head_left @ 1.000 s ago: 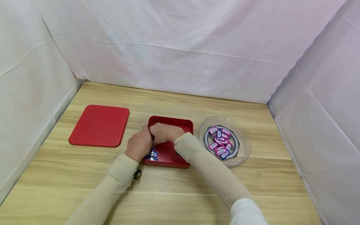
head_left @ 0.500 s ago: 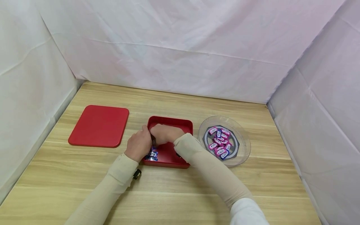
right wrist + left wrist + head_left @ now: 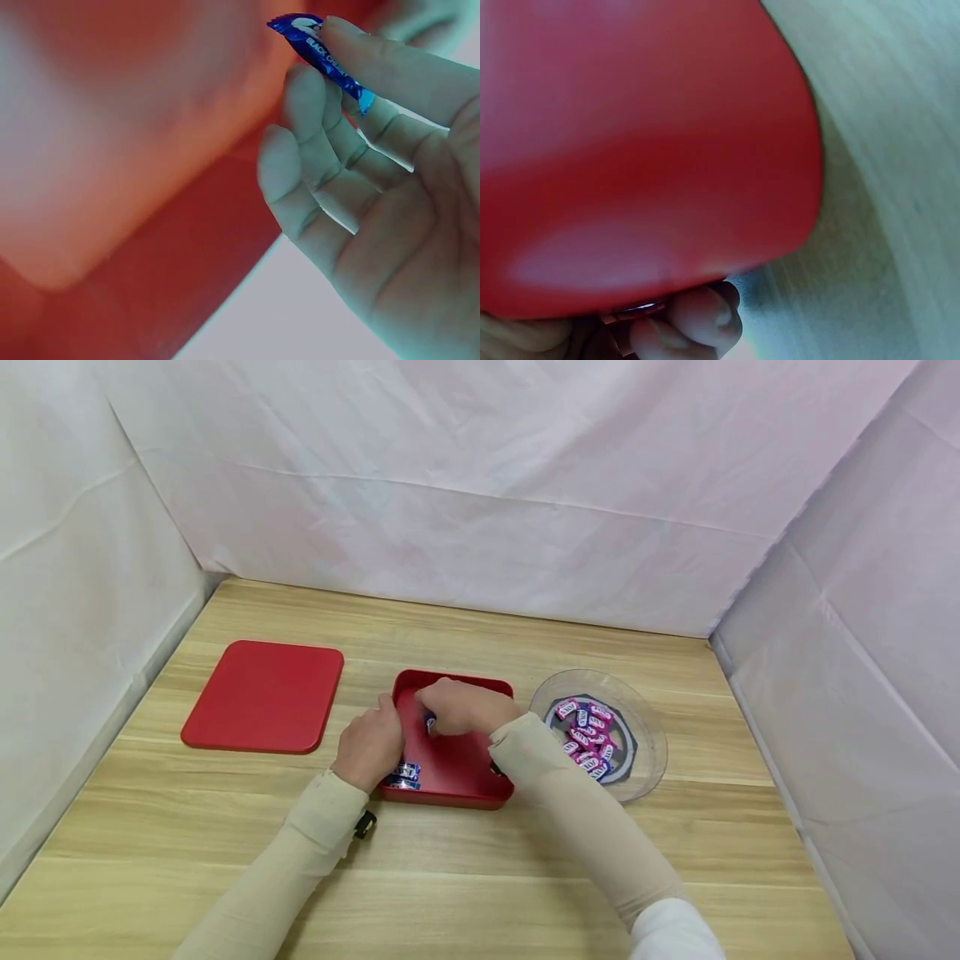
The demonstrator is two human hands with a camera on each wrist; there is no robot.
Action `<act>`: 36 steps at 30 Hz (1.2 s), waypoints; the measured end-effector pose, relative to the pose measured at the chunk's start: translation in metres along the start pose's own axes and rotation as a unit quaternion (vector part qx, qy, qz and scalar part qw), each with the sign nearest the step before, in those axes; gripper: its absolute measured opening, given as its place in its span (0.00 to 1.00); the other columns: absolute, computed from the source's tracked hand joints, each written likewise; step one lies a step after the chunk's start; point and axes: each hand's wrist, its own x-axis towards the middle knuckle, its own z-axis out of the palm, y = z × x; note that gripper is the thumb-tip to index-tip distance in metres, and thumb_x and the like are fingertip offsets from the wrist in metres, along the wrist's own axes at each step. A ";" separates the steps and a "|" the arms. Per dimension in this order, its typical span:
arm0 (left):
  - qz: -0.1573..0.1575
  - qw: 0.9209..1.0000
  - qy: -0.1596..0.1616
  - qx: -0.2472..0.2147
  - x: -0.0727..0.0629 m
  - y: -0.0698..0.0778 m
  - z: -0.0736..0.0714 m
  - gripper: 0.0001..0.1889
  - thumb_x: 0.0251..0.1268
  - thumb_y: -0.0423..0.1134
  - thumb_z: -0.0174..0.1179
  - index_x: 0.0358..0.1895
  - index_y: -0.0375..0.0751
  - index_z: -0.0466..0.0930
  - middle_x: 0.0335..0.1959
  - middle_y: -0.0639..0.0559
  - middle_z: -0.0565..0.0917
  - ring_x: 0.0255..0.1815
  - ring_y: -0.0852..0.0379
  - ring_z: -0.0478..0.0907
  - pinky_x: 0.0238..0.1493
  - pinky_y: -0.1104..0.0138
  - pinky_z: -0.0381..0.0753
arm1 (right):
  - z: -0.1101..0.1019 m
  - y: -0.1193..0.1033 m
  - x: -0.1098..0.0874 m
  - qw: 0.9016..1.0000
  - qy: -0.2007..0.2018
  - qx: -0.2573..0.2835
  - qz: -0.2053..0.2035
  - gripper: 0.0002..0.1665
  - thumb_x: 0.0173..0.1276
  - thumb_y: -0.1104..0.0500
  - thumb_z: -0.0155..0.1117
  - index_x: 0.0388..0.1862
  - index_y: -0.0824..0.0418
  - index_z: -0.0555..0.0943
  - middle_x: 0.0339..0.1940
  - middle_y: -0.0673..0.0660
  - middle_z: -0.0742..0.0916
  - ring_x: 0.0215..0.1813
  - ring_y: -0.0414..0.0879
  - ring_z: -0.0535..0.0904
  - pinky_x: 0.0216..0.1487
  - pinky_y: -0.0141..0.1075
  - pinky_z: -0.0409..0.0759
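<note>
In the head view, my left hand [image 3: 369, 745] grips the left wall of a shallow red box [image 3: 465, 797]. The left wrist view has its fingertips [image 3: 697, 315] at the edge of the red wall. Over the box, my right hand [image 3: 463, 706] pinches a blue-wrapped candy [image 3: 319, 56] between thumb and forefinger, its other fingers loosely bent in the right wrist view. Two blue-wrapped candies [image 3: 406, 771] lie in the front left corner of the box, beside my left hand.
A clear round dish [image 3: 652, 768] with several pink and blue wrapped candies [image 3: 588, 739] stands right of the box, partly behind my right forearm. A flat red lid [image 3: 266, 697] lies at the left. White cloth [image 3: 465, 510] encloses the wooden table [image 3: 420, 893].
My right hand has moved right, away from my left hand, and the blue-wrapped candy shows in its fingers. My left hand stays at the box wall.
</note>
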 end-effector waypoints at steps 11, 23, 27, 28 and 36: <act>-0.001 1.000 -0.002 -0.002 0.001 0.000 -0.001 0.09 0.81 0.31 0.47 0.49 0.25 0.71 0.26 0.33 0.82 0.29 0.33 0.86 0.28 0.45 0.86 | -0.029 0.036 -0.041 0.999 0.040 0.010 0.010 0.02 0.80 0.62 0.65 0.48 0.60 0.81 0.40 0.54 0.85 0.43 0.47 0.77 0.48 0.38 0.78; 0.000 1.000 0.002 -0.006 0.003 0.001 0.000 0.10 0.81 0.31 0.47 0.51 0.24 0.71 0.26 0.33 0.82 0.28 0.33 0.86 0.28 0.45 0.86 | -0.046 0.103 -0.104 0.994 0.103 0.034 0.030 0.05 0.76 0.65 0.67 0.47 0.65 0.82 0.41 0.58 0.87 0.43 0.51 0.80 0.51 0.48 0.83; -0.004 1.000 -0.006 -0.009 0.003 0.001 -0.001 0.09 0.81 0.31 0.48 0.50 0.24 0.71 0.26 0.34 0.81 0.28 0.35 0.85 0.28 0.46 0.86 | -0.044 0.124 -0.117 0.993 0.098 0.049 0.047 0.05 0.75 0.68 0.65 0.47 0.67 0.82 0.40 0.59 0.86 0.42 0.50 0.78 0.48 0.47 0.82; -0.005 1.000 -0.007 -0.009 0.003 0.001 -0.001 0.09 0.80 0.31 0.48 0.50 0.24 0.71 0.26 0.35 0.81 0.28 0.35 0.85 0.28 0.46 0.86 | -0.043 0.128 -0.120 0.993 0.095 0.050 0.049 0.05 0.75 0.69 0.64 0.47 0.68 0.82 0.40 0.59 0.85 0.41 0.50 0.78 0.47 0.46 0.82; 0.002 1.000 0.002 -0.006 0.004 0.000 0.000 0.07 0.79 0.30 0.50 0.47 0.26 0.70 0.24 0.36 0.80 0.26 0.36 0.84 0.26 0.47 0.86 | -0.027 0.156 -0.130 0.994 0.060 0.043 0.081 0.05 0.76 0.65 0.66 0.47 0.66 0.82 0.40 0.58 0.85 0.41 0.49 0.77 0.47 0.47 0.80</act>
